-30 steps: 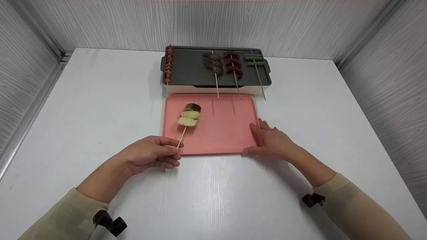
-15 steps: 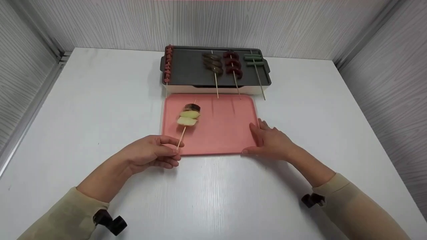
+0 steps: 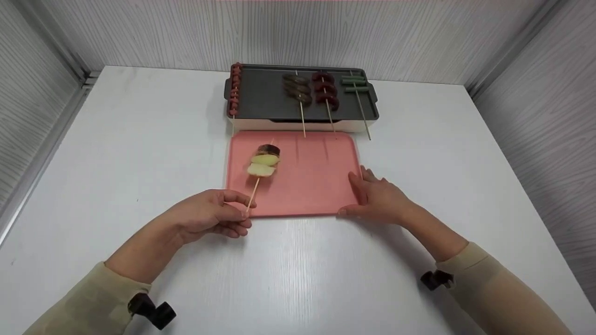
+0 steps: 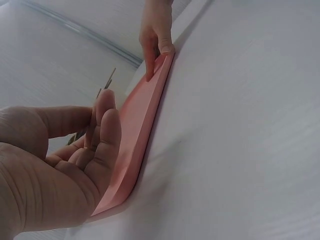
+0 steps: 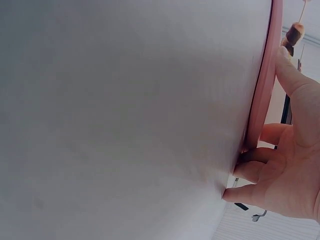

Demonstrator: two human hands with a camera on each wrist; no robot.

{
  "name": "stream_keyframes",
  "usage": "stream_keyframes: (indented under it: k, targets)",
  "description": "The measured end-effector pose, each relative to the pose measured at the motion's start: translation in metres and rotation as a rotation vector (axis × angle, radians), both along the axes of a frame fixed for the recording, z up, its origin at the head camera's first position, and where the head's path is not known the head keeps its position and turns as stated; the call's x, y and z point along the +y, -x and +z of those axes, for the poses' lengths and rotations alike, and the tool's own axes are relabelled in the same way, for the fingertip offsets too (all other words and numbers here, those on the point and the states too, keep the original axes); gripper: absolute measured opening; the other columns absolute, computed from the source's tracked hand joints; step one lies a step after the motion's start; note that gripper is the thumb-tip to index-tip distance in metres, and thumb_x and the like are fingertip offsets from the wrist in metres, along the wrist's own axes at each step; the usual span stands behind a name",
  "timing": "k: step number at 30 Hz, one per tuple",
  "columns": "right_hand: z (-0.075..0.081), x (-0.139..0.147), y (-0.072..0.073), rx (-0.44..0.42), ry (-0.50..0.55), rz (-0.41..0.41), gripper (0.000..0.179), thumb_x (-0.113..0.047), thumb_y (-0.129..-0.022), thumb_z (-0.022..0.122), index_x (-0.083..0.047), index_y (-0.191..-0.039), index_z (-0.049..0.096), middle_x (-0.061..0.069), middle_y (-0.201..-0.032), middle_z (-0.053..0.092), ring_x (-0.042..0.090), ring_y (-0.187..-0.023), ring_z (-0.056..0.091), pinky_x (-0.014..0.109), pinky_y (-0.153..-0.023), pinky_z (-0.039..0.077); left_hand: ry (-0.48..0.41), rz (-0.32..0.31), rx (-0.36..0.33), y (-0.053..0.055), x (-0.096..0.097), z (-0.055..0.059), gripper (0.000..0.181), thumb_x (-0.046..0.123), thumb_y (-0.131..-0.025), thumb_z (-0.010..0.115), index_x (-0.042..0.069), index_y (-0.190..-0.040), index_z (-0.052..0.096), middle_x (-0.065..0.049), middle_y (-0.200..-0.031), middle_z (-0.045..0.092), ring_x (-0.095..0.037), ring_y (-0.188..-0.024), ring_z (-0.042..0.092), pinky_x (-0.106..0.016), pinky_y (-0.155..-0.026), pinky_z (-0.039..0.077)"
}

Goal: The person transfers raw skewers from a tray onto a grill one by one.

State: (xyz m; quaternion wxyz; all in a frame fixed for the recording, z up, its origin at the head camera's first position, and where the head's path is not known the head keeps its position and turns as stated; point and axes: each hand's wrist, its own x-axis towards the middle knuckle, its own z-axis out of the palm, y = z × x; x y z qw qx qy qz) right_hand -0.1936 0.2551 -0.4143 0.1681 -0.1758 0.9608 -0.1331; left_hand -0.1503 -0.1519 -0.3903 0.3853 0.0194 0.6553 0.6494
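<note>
In the head view, my left hand pinches the bare lower end of a wooden skewer. Threaded on it are one dark-topped piece and two pale yellow-green pieces. The skewer slants above the left part of a pink tray; whether the food touches the tray I cannot tell. My right hand grips the tray's near right corner, thumb at the front edge and index finger over the rim. In the left wrist view, my left hand mostly hides the skewer. The right wrist view shows my right hand against the tray's edge.
Behind the tray stands a dark grill plate on a cream base. It bears a red skewer at left, then a brown skewer, a dark red skewer and a green skewer towards the right. Walls bound the white table.
Almost nothing differs: my left fingers shift very slightly on the skewer. My right hand, the tray and the grill stay where they were.
</note>
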Motion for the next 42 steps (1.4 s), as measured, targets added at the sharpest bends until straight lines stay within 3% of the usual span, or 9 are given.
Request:
stream_keyframes:
  k: [8,16,21,30,42]
  targets:
    - [0.001,-0.001,0.0,-0.012,-0.013,-0.011,0.107,-0.068,-0.091,0.072,-0.004,-0.166,0.032,0.026,-0.172,0.02,0.045,-0.158,0.022,0.067,-0.123,0.025,-0.012,-0.032,0.058,-0.004,-0.001,0.009,0.043,0.003,-0.101,0.066,-0.011,-0.138,0.051,-0.014,-0.095,0.077,-0.017,-0.081,0.075,-0.033,-0.082,0.064]
    - [0.002,-0.002,0.001,-0.014,-0.019,-0.01,0.11,-0.071,-0.09,0.071,-0.005,-0.167,0.03,0.025,-0.173,0.019,0.043,-0.159,0.021,0.067,-0.123,0.025,0.002,-0.042,0.133,-0.004,-0.006,0.031,0.042,0.002,-0.101,0.064,-0.011,-0.139,0.05,-0.014,-0.096,0.077,-0.017,-0.081,0.075,-0.033,-0.083,0.064]
    - [0.002,-0.002,0.002,-0.021,-0.012,-0.013,0.111,-0.072,-0.089,0.071,-0.006,-0.167,0.029,0.024,-0.173,0.019,0.041,-0.16,0.021,0.065,-0.124,0.024,0.016,-0.025,0.174,0.004,-0.007,0.046,0.04,0.0,-0.102,0.062,-0.01,-0.139,0.05,-0.012,-0.096,0.078,-0.016,-0.082,0.076,-0.032,-0.082,0.064]
    - [0.0,-0.001,0.001,-0.022,-0.01,-0.01,0.11,-0.072,-0.089,0.072,-0.005,-0.167,0.031,0.026,-0.172,0.019,0.044,-0.159,0.021,0.067,-0.123,0.026,0.029,0.068,0.184,0.04,0.001,0.062,0.032,0.003,-0.106,0.059,-0.004,-0.137,0.054,-0.006,-0.093,0.077,-0.014,-0.084,0.076,-0.028,-0.08,0.063]
    - [0.001,-0.001,0.0,-0.004,-0.001,-0.005,0.109,-0.07,-0.089,0.072,-0.004,-0.166,0.032,0.026,-0.172,0.021,0.043,-0.159,0.023,0.066,-0.124,0.024,0.065,0.179,0.186,0.098,0.019,0.066,0.03,0.008,-0.107,0.061,-0.002,-0.135,0.059,-0.004,-0.094,0.077,-0.013,-0.085,0.076,-0.027,-0.08,0.062]
